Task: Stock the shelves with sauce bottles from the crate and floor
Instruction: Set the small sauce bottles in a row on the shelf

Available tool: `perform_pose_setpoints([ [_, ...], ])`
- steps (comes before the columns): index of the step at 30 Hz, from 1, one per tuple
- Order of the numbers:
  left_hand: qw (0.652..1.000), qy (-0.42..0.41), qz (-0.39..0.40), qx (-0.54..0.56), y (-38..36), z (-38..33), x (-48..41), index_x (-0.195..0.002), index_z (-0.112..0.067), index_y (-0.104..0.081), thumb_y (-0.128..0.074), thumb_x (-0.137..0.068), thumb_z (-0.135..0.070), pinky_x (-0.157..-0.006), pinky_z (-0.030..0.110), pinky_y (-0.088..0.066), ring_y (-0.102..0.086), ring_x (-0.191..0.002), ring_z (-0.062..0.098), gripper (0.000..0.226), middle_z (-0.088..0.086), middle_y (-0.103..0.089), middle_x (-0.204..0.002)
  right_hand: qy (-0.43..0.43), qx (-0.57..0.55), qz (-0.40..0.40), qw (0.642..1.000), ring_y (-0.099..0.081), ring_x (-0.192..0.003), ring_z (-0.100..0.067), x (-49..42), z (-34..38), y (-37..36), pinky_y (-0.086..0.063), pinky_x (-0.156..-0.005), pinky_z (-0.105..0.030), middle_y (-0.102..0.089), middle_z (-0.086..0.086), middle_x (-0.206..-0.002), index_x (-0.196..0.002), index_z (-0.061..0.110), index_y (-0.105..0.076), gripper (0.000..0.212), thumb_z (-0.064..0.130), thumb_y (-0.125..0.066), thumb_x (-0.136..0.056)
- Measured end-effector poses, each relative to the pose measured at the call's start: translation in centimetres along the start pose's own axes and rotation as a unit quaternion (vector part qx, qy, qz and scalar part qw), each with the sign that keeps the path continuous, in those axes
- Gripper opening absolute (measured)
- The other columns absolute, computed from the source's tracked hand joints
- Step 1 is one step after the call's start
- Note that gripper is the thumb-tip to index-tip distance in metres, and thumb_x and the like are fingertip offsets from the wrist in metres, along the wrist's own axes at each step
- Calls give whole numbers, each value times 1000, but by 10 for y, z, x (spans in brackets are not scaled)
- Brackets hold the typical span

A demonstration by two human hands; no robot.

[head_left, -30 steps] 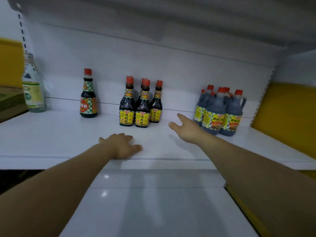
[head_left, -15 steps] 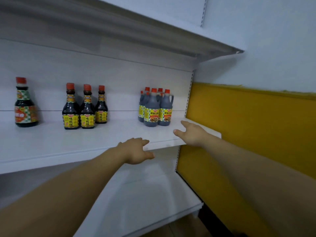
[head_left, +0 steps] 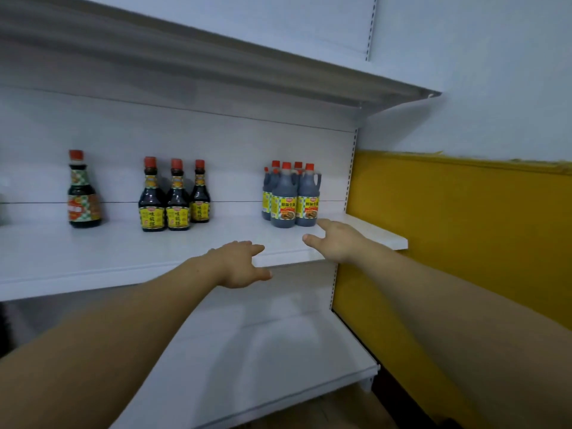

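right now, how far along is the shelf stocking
Done: one checked-label bottle, three yellow-label bottles and a cluster of handled jugs stand on the middle shelf. In hand: nothing; left hand and right hand are open near its front edge. Left: gaps between groups; no crate in view, remainder unknown.

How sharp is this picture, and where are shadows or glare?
Head view: soft overall; labels on the yellow-label bottles are hardly legible; the upper shelf smears toward the left; faint shadows fall on the lower shelf; no strong glare.
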State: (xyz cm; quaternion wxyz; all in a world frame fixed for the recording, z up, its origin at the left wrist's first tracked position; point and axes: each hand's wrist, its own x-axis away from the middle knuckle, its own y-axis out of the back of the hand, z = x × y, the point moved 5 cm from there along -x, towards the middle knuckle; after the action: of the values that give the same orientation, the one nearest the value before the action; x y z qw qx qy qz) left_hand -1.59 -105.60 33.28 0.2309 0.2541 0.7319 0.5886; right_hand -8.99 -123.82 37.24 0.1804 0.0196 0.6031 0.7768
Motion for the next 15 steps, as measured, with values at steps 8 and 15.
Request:
perform_pose_setpoints([
  [8, 989, 149, -13, 5, 16, 106, 78, -151, -28, -17, -51, -87, -60, -118, 44, -17, -14, -147, 22, 80, 1, -12, -160, 137, -28, 55, 989, -23, -145, -28, -21, 127, -41, -24, -113, -36, -22, -7, -160, -154, 17, -20, 72, 56, -39, -97],
  [15, 956, 293, -25, 7, 25, 177, 164, -152, -27, -18, -52, -86, -61, -119, 39, -16, -15, -147, 21, 81, 1, -12, -160, 272, -73, 102, 954, -26, -145, -25, -19, 242, -80, -26, -114, -36, -23, -3, -160, -154, 17, -22, 73, 58, -42, -96],
])
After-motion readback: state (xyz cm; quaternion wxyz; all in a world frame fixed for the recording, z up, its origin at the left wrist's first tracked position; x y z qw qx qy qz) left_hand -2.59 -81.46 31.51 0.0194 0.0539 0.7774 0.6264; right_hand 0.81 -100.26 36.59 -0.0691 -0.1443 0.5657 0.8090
